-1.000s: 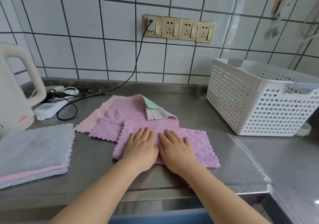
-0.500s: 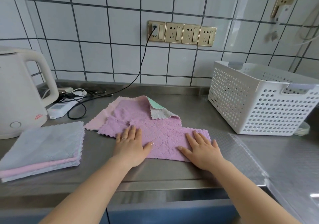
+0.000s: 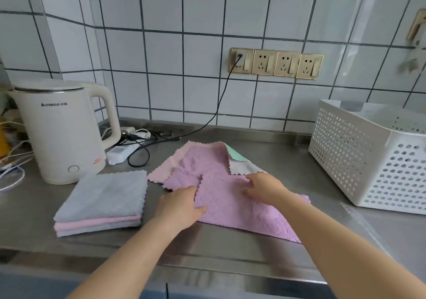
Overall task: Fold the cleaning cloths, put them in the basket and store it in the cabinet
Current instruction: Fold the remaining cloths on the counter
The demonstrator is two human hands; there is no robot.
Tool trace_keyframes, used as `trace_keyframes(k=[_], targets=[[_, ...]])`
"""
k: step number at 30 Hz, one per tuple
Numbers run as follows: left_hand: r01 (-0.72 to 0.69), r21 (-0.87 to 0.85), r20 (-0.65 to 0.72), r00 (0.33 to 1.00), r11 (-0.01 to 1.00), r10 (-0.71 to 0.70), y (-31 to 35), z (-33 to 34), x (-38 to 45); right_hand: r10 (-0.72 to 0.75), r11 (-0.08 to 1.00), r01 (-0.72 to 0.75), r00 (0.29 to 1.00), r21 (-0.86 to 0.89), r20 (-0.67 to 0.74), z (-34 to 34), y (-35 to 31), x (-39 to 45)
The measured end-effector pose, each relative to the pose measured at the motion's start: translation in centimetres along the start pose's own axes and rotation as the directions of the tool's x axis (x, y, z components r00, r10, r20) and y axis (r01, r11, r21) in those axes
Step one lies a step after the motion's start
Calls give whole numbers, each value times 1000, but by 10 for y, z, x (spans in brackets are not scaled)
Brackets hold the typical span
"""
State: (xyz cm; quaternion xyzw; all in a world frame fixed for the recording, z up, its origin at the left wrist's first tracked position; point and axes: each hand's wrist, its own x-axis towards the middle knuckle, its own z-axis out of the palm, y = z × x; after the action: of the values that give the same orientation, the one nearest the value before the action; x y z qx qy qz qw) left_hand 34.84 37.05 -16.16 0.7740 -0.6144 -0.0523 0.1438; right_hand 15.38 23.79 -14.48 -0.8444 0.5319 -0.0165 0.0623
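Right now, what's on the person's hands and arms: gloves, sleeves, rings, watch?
Nothing is worn. The left hand and the right hand are bare, with no gloves, and no rings or watch show. Both forearms are uncovered up to the frame edge, with no sleeve in view. No markings, straps or cables on either arm.

I've got a steel surface (image 3: 230, 248) here: white kettle (image 3: 62, 133) at back left beside a power strip (image 3: 121, 152), folded cloth stack (image 3: 101, 203) in front of it, loose purple cloth (image 3: 230, 197) on a pile mid-surface, perforated white basket (image 3: 368, 156) on the right.
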Motion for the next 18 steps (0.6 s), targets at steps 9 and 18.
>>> trace_keyframes(k=[9, 18], targets=[[41, -529, 13, 999, 848, -40, -4, 4, 15, -96, 990, 92, 995, 106, 39, -20, 3, 5], [169, -983, 182, 961, -76, -210, 6, -6, 26, -163, 852, 274, 949, 447, -271, -70, 1, -23]])
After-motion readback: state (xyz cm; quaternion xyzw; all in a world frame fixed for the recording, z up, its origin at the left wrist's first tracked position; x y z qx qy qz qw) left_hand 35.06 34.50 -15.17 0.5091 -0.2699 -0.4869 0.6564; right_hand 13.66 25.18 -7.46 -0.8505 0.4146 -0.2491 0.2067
